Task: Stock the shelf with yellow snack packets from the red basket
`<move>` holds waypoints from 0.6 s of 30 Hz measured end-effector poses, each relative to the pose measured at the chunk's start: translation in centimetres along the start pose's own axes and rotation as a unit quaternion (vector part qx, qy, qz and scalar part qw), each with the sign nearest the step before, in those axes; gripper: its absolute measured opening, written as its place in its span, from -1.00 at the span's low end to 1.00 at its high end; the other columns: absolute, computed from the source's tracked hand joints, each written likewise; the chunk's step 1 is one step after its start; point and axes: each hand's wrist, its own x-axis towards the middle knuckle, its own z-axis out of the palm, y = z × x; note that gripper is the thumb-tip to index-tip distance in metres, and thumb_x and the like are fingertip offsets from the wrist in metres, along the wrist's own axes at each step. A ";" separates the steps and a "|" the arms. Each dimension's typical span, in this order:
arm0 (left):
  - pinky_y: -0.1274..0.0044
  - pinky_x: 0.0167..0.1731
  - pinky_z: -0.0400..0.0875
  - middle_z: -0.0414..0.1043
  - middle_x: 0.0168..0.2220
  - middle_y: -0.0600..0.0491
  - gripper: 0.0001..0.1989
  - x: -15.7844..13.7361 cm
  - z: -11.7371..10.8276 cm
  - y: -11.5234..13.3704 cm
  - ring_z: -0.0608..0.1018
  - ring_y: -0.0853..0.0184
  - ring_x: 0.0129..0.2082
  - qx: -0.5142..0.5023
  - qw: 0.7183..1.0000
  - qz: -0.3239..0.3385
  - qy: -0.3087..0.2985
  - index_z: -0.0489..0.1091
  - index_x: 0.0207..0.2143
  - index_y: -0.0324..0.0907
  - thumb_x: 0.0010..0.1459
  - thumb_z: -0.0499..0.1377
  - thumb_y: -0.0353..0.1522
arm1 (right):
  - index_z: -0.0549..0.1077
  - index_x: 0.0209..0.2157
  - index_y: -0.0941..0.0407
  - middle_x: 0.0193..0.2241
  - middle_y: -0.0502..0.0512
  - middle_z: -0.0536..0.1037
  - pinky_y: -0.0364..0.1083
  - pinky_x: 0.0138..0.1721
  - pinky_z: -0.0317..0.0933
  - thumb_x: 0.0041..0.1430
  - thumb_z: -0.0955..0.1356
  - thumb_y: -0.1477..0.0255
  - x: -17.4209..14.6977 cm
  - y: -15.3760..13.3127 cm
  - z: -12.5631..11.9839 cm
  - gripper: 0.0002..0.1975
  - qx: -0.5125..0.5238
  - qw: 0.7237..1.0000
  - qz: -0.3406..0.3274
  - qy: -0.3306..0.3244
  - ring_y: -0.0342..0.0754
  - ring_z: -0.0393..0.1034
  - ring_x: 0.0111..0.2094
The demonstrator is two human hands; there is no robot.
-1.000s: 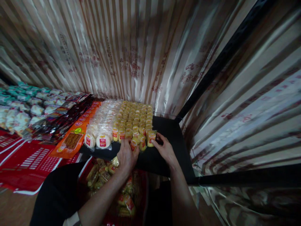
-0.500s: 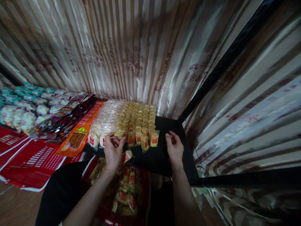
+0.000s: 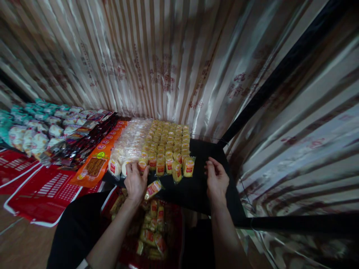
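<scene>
My left hand (image 3: 136, 182) is at the front edge of the rows, its thumb and fingers closed around a small yellow snack packet (image 3: 143, 163). Rows of matching yellow snack packets (image 3: 168, 149) stand upright on the black shelf (image 3: 200, 188), to the right of that hand. Just beside its wrist, a loose yellow packet (image 3: 153, 189) lies tilted near the shelf's front edge. My right hand (image 3: 218, 181) hovers over the right part of the shelf, holding nothing, its fingers loosely bent and apart from the thumb.
White round packets (image 3: 114, 167), an orange stick-snack bag (image 3: 94, 168), dark red packets (image 3: 81, 145) and teal-and-white packets (image 3: 33, 140) fill the shelf leftward. Below, a red basket (image 3: 182, 231) holds more yellow packets. A black post (image 3: 252, 101) and striped curtain (image 3: 168, 56) border the shelf.
The view has shifted slightly, so the shelf appears further right. My left hand stays at the front of the rows; my right hand remains over the right of the shelf.
</scene>
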 end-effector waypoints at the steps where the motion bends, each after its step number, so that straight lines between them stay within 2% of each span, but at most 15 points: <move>1: 0.43 -0.38 0.38 0.30 -0.16 -0.10 -0.62 0.1 0.0 0.1 0.45 0.18 -0.23 0.006 1.000 -0.007 -0.002 0.28 -0.11 -0.25 0.12 0.07 -0.17 | 0.48 -0.20 0.16 -0.50 0.00 0.46 -0.20 -0.51 0.16 -0.06 0.36 0.15 0.0 0.0 0.0 -0.55 0.000 1.000 0.002 -0.001 -0.18 0.29 -0.49; 8: 0.42 -0.26 0.37 0.36 -0.23 -0.09 -0.59 1.0 0.6 0.0 0.46 0.19 -0.19 -0.051 0.998 0.022 0.013 0.25 -0.06 -0.28 0.12 0.09 -0.20 | 0.48 -0.21 0.17 -0.46 0.03 0.48 -0.20 -0.51 0.16 -0.06 0.36 0.15 -0.1 0.1 0.3 -0.56 0.008 1.000 -0.001 -0.009 -0.16 0.32 -0.46; 13: 0.44 -0.29 0.37 0.41 -0.33 -0.03 -0.55 1.1 0.6 0.2 0.51 0.21 -0.28 -0.071 0.997 -0.007 -0.018 0.20 0.00 -0.26 0.12 0.09 -0.20 | 0.47 -0.20 0.16 -0.42 0.05 0.49 -0.20 -0.50 0.17 -0.03 0.35 0.17 -0.3 0.0 0.4 -0.58 0.008 1.000 -0.009 -0.021 -0.18 0.31 -0.47; 18: 0.44 -0.37 0.36 0.37 -0.42 0.04 -0.47 0.9 0.2 0.1 0.50 0.23 -0.41 -0.109 0.994 -0.012 -0.028 0.09 0.06 -0.27 0.12 0.08 -0.18 | 0.47 -0.22 0.16 -0.45 0.05 0.48 -0.18 -0.45 0.22 0.04 0.32 0.21 -1.6 -1.4 0.3 -0.65 -0.023 0.998 -0.063 -0.014 -0.17 0.33 -0.48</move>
